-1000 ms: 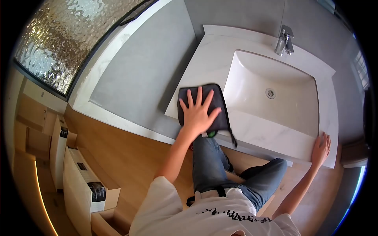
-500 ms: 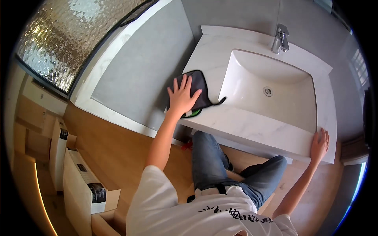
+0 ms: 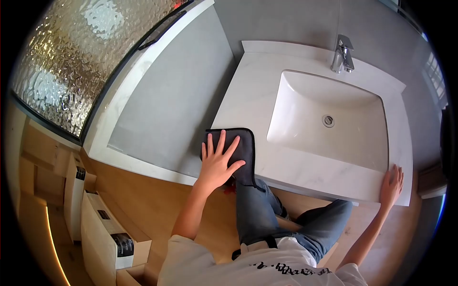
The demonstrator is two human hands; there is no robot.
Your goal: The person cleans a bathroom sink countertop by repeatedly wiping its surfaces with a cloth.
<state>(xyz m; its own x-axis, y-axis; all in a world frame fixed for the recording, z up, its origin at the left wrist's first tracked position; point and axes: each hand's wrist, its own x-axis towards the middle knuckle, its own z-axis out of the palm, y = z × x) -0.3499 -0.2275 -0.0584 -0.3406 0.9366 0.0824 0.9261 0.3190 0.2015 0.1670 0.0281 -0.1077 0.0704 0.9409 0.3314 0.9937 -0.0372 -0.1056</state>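
Note:
My left hand [image 3: 218, 164] lies flat with spread fingers on a dark grey cloth [image 3: 244, 145] edged in black. The cloth covers the front left corner of the white marbled countertop [image 3: 248, 90], and part of it hangs past the front edge. At the countertop's front right corner, my right hand [image 3: 392, 186] rests with its fingers stretched out on the surface, holding nothing. Between the hands, a white rectangular sink [image 3: 310, 105] is set into the countertop, with a round metal drain [image 3: 328, 121] in its bottom.
A chrome faucet [image 3: 342, 55] stands behind the sink. Grey walls [image 3: 286, 21] border the countertop, and a textured glass panel [image 3: 81, 52] rises at upper left. Long cardboard boxes [image 3: 102, 233] stand on the wooden floor [image 3: 138, 195] at lower left. My knees are under the counter's front.
My left hand has drawn the cloth toward me, down to the front left corner, and the cloth now lies squarer. My right hand stays at the right corner. The view has shifted slightly.

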